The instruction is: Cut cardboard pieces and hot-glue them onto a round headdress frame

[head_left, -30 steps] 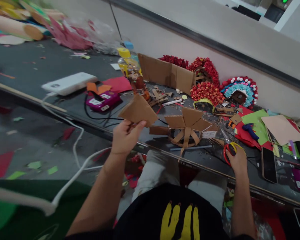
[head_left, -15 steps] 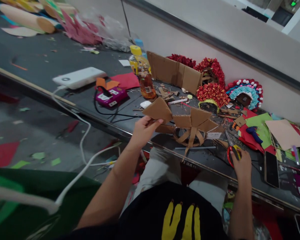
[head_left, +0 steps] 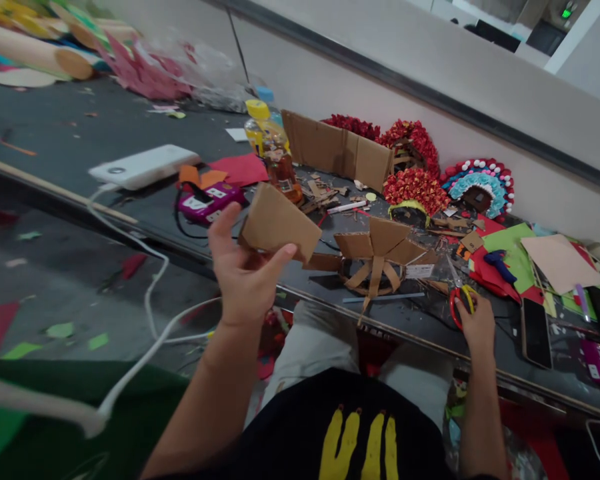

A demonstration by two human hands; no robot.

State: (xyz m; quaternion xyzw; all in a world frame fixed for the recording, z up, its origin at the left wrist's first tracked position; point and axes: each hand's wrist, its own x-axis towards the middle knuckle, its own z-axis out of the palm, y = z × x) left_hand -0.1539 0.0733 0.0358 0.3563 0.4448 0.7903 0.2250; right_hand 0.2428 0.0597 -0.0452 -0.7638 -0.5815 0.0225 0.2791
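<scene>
My left hand holds up a cut piece of brown cardboard, thumb on its lower edge, above the front of the table. My right hand grips the red and yellow handles of a pair of scissors, whose blades point away over the table. Between the two hands lies a cardboard frame, a ring with crossed strips and several flat panels standing out around it. A thin grey stick lies in front of it.
Behind the frame stand a folded cardboard strip, a bottle and red fringed headpieces. A purple power strip and white power bank lie left. To the right are coloured paper sheets, a blue glue gun and a phone.
My left hand has lifted the cardboard piece toward me and to the left, tilting it. My right hand still holds the scissors in about the same place. The view has shifted slightly.
</scene>
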